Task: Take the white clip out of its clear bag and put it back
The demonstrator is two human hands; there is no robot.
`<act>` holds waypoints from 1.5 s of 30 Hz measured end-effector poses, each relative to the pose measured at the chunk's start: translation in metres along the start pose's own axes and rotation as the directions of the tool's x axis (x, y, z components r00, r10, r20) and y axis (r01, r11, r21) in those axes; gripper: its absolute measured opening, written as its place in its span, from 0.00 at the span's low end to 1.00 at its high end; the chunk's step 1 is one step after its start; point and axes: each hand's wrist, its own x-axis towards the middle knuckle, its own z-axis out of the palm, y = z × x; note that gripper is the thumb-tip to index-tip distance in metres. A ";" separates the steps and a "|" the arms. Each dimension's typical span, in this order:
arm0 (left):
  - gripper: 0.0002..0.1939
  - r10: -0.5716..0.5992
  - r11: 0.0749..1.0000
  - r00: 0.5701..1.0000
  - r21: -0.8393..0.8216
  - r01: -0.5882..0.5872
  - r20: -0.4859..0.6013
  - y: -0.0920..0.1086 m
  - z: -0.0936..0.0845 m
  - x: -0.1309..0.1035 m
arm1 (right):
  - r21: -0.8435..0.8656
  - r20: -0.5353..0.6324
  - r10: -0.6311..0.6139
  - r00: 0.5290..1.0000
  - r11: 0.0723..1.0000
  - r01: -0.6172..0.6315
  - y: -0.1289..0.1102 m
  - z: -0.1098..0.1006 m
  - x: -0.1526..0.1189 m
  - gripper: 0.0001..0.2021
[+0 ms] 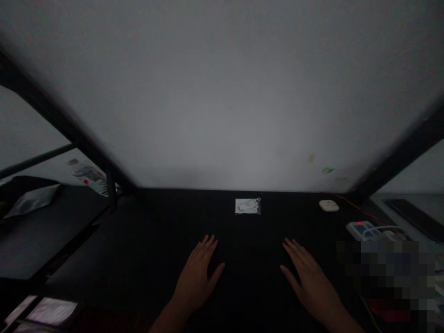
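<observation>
My left hand (196,274) lies palm down on the black desk (166,231), its fingers stretched out and the thumb apart. On the right, my right hand (307,275) rests the same way, also holding nothing. Beyond and between them, toward the wall, is a small clear plastic packet (248,206) with a white card and a whitish metallic item with a ring; its kind is hard to make out in the dim light. A white earbud case (329,206) sits farther right, near the back edge. Neither hand touches these things.
A power strip (364,230) with a red light and a white cable stands at the right, beside a blurred-out patch. Dark metal posts (104,169) flank the desk. A pale wall (222,115) rises behind. Another dark surface (31,236) lies at the left.
</observation>
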 end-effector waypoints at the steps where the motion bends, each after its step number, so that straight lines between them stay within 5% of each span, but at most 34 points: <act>1: 0.28 0.003 1.000 1.000 0.013 -0.003 0.000 0.002 -0.001 -0.007 | -0.034 -0.006 0.002 1.000 0.999 -0.002 -0.002 0.001 -0.006 0.28; 20: 0.27 -0.037 0.999 0.999 -0.009 0.037 -0.024 0.011 -0.007 -0.008 | -0.074 -0.072 0.095 0.993 0.992 -0.100 -0.010 -0.004 -0.009 0.24; 45: 0.26 -0.056 0.997 0.997 -0.047 0.054 -0.043 0.008 -0.005 -0.010 | -0.107 -0.135 0.048 0.990 0.992 -0.062 -0.005 0.006 -0.009 0.29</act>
